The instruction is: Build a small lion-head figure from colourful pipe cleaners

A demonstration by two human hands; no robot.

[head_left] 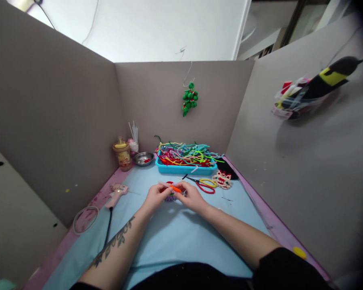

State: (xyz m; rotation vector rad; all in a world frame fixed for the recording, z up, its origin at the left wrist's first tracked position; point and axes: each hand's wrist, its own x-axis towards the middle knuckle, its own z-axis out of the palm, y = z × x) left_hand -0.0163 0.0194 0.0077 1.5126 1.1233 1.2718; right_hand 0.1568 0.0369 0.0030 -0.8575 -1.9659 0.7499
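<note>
My left hand (pixel 157 196) and my right hand (pixel 191 196) meet over the middle of the blue table cover, fingers pinched together. Between their fingertips is an orange coiled pipe cleaner (pixel 176 189), gripped from both sides. Just under the fingers shows a purple fuzzy piece (pixel 170 198), with a bit of green above it; the hands partly hide both. A small red piece (pixel 170 183) peeks out behind the fingers. Scissors (pixel 204 184) with red and yellow handles lie just beyond my right hand, beside a cream-and-red pipe-cleaner figure (pixel 222 180).
At the back stands a blue tray (pixel 186 169) heaped with coloured pipe cleaners. Left of it are a metal bowl (pixel 143 159), a lidded cup (pixel 122 155) and a pink glue gun (pixel 117 196) with its cord. Grey panels enclose three sides; a green pipe-cleaner ornament (pixel 190 100) hangs behind.
</note>
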